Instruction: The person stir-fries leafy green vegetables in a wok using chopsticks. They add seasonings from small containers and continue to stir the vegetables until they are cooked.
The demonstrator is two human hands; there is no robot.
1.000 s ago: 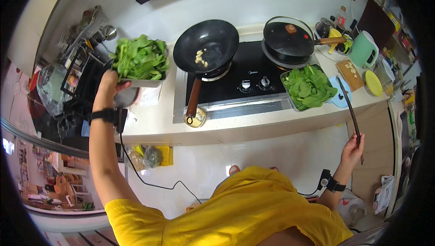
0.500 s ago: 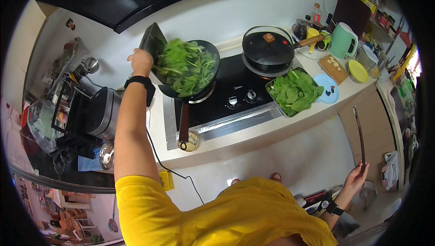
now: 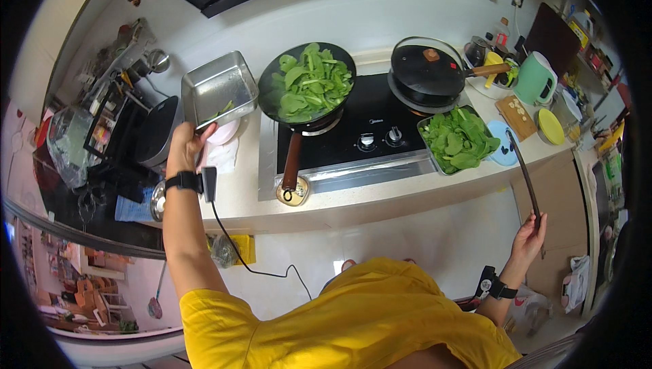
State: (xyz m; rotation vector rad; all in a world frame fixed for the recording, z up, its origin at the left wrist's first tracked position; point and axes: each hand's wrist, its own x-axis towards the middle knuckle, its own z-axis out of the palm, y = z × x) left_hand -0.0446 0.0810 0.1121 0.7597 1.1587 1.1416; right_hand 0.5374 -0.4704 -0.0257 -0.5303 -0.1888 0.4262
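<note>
My left hand [image 3: 188, 139] grips the near edge of a rectangular metal tray [image 3: 219, 78], tilted, with a few leaf scraps inside. Right of it, a wok [image 3: 270, 97] sits on the left burner, heaped with green leaves [image 3: 309, 84]; its brown handle [image 3: 292, 162] points toward me. My right hand [image 3: 530, 236] is closed around a long, thin, dark cooking utensil [image 3: 527, 177], held upright off the counter's front edge. Its working end cannot be made out clearly.
A lidded black pan [image 3: 428, 74] stands on the right burner. Beside the cooktop are a second tray of leaves [image 3: 457, 139], a blue plate [image 3: 503, 155], a cutting board [image 3: 516, 118], a yellow bowl [image 3: 551, 127] and a green kettle [image 3: 536, 78]. A black cable [image 3: 261, 274] hangs from my left wrist.
My left hand has swung the tray leftward off the wok and turned its inside upward. The falling leaves now lie in the wok. My right hand with the utensil has risen slightly leftward.
</note>
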